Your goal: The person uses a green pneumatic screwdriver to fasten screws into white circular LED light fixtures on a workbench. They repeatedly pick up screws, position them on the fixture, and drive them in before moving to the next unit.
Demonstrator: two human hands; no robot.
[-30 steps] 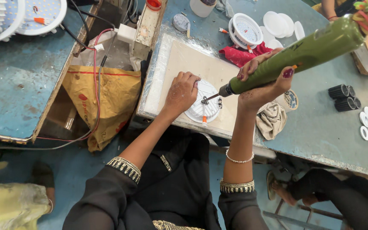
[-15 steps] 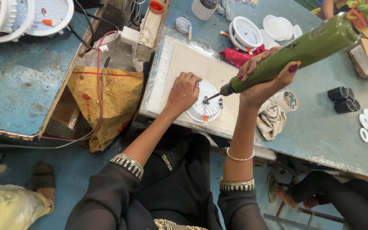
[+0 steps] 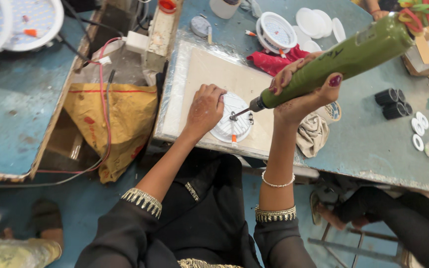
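A round white lamp housing (image 3: 235, 125) lies on a pale board (image 3: 209, 74) on the blue table. My left hand (image 3: 203, 110) presses down on its left side, fingers curled over the rim. My right hand (image 3: 305, 92) grips a long green electric screwdriver (image 3: 343, 57), held at a slant. Its metal bit touches a screw near the housing's middle.
A red cloth (image 3: 274, 62), another white housing (image 3: 276, 31) and white discs (image 3: 314, 22) lie behind the board. Black cylinders (image 3: 392, 101) and small white rings (image 3: 418, 131) sit at the right. A yellow sack (image 3: 110, 121) hangs between tables; another person's legs (image 3: 393, 218) show at lower right.
The view has shifted slightly; both hands stay on the housing and the screwdriver, with the bit still on the housing's middle.
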